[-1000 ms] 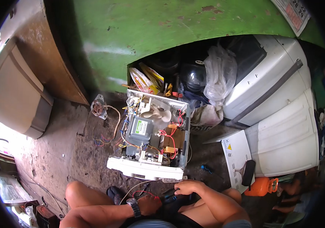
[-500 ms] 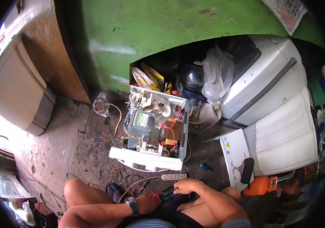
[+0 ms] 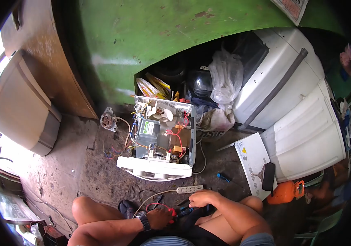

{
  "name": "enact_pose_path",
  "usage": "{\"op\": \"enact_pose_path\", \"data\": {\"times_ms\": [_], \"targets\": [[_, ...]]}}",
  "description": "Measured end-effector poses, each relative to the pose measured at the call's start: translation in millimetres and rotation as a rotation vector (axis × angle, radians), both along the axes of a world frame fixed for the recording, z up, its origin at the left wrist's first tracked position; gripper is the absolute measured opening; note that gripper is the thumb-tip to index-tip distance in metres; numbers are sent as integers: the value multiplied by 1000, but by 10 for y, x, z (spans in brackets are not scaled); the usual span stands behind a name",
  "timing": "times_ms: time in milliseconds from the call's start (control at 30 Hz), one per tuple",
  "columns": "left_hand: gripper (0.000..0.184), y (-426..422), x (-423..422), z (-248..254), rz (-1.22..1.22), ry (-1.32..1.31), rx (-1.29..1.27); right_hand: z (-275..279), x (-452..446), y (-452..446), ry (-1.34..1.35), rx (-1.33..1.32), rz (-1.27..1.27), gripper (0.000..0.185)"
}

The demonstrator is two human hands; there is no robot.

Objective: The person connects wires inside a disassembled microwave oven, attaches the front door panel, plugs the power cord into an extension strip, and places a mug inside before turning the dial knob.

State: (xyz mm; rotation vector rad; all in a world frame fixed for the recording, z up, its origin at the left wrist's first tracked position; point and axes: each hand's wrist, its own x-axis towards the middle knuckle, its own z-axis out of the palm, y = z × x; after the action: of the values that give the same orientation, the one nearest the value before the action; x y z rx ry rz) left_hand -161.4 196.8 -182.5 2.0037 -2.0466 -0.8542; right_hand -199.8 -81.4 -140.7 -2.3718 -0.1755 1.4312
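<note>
In the head view, my left hand (image 3: pixel 159 218), below a wristwatch (image 3: pixel 144 222), is closed beside a red piece (image 3: pixel 171 215) with a thin red wire; what the fingers grip is not clear. Close by, my right hand (image 3: pixel 200 199) has its fingers curled, their tips and contents hidden. A blue-and-black tool (image 3: pixel 185 212) lies between the hands. In front of my legs stands an opened microwave oven (image 3: pixel 154 166), showing its transformer (image 3: pixel 148 129), fan (image 3: pixel 165 115) and loose wires. Just above my right hand is a white power strip (image 3: pixel 189 189).
A blue screwdriver (image 3: pixel 224 177) lies on the floor at right. Beyond it are a white metal cover (image 3: pixel 251 158) with a black object (image 3: pixel 268 177) on it, and an orange tank (image 3: pixel 284 193). A motor-like part (image 3: pixel 108 119) sits left of the oven. White panels (image 3: pixel 302 131) lean at right.
The view has shifted slightly. My left hand is slightly farther right and lower, with more of the red piece showing beside it. My right hand stays closed in nearly the same place.
</note>
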Motion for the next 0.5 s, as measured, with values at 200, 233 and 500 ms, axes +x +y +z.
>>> {"op": "enact_pose_path", "data": {"times_ms": [200, 233, 500], "targets": [[57, 13, -5, -109, 20, 39, -1, 83, -13, 46, 4, -20, 3, 42], [59, 21, -12, -140, 18, 57, 12, 101, -18, 53, 2, -18, 2, 42], [56, 10, -66, 1, -26, 188, 115, 150, -69, 96, -41, -3, 13, 43]]}}
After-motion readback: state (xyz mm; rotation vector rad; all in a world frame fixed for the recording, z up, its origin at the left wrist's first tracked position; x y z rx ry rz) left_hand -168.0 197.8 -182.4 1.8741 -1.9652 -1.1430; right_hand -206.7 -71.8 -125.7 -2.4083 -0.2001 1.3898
